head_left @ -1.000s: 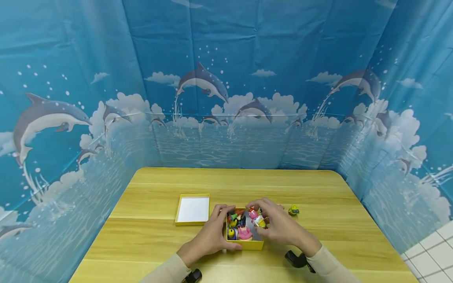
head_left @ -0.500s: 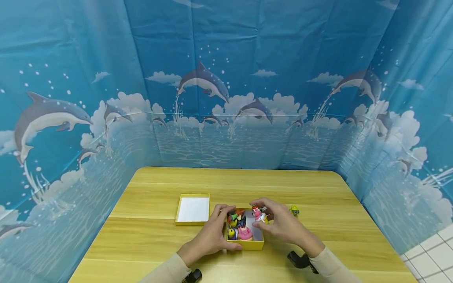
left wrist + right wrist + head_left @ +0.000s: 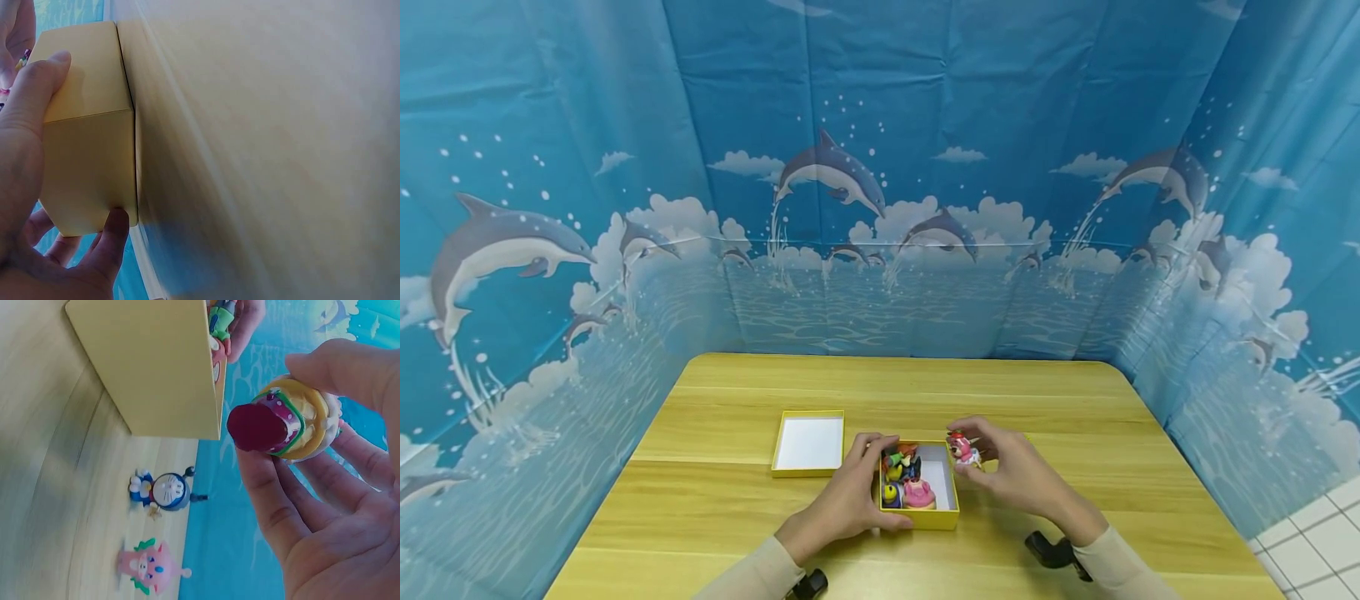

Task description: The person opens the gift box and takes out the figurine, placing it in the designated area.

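Observation:
My left hand (image 3: pixel 844 493) grips a yellow box (image 3: pixel 934 520) by its left side. In the left wrist view its thumb (image 3: pixel 39 81) lies on one wall and fingertips press another. Inside the box's left part are several toy figurines, among them a pink one (image 3: pixel 919 495) and a yellow-headed one (image 3: pixel 891 495). The right part shows bare white floor. Just right of the box rim, my right hand (image 3: pixel 1011 471) pinches a pink, red and white toy figurine (image 3: pixel 962 450) between thumb and fingers. The right wrist view shows this figurine's dark red and yellow end (image 3: pixel 256 427).
A yellow-rimmed box lid (image 3: pixel 808 475) with a white inside lies left of the box. In the right wrist view, a blue-and-white cat figurine (image 3: pixel 167 490) and a pink figurine (image 3: pixel 150 567) stand on the table (image 3: pixel 737 533). A dolphin-print curtain (image 3: pixel 880 308) surrounds the table.
My right hand has lifted the pink, red and white figurine from the box's right side and moved it right, past the rim. The left hand and box have stayed put.

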A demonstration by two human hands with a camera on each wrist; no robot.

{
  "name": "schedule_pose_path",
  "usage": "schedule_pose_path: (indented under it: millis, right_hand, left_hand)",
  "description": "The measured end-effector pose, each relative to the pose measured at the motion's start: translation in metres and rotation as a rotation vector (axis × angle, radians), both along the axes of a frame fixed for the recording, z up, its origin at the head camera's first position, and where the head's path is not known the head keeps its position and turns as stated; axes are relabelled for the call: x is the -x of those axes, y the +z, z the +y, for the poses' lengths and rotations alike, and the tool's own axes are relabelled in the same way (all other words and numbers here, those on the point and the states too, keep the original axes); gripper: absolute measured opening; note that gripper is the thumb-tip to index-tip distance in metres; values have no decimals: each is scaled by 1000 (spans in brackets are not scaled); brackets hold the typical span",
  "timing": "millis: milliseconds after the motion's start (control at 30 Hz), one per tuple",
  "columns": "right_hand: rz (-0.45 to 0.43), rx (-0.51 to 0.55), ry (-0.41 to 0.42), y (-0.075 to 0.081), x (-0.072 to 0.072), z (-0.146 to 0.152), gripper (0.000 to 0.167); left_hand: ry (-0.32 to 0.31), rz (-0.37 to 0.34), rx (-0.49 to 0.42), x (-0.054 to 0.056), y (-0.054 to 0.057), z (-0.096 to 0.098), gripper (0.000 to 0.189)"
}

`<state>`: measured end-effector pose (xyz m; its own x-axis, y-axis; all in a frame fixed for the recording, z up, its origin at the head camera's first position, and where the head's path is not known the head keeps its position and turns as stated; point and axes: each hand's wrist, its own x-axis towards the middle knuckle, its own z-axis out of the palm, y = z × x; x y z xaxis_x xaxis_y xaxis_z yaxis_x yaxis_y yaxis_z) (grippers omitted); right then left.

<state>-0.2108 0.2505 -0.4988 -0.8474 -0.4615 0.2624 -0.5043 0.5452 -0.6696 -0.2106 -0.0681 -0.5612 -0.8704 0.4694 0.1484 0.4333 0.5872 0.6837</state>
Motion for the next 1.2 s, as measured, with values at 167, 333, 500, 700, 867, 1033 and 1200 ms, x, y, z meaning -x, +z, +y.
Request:
schedule_pose_path:
  millis: [167,333,500,700,867,1033,1200]
  right_hand:
    - [-1,39,-9,0,0,6,49]
    - [2,44,-33,0,-1,12,49]
    - [26,23,-71,-2,0,19,52]
    - [33,15,-110,-4,-1,28,52]
    - [29,20,-123,-2,-2,35,52]
    - [42,21,-136,-6,-2,42,53]
    - [32,12,-150,-11,-1,50,54]
  left_hand:
    - [-3,5,6,-1,-1,-1,126]
    - [-5,9,10,-1,-2,-1,125]
    - [-3,2,9,1,-3,-1,125]
    - [1,-15,2,1,-4,0,126]
    - [1,-13,-4,1,-4,0,127]
    - [-2,-15,-10,1,-4,-1,126]
    - [-6,-12,-10,0,-4,-1,126]
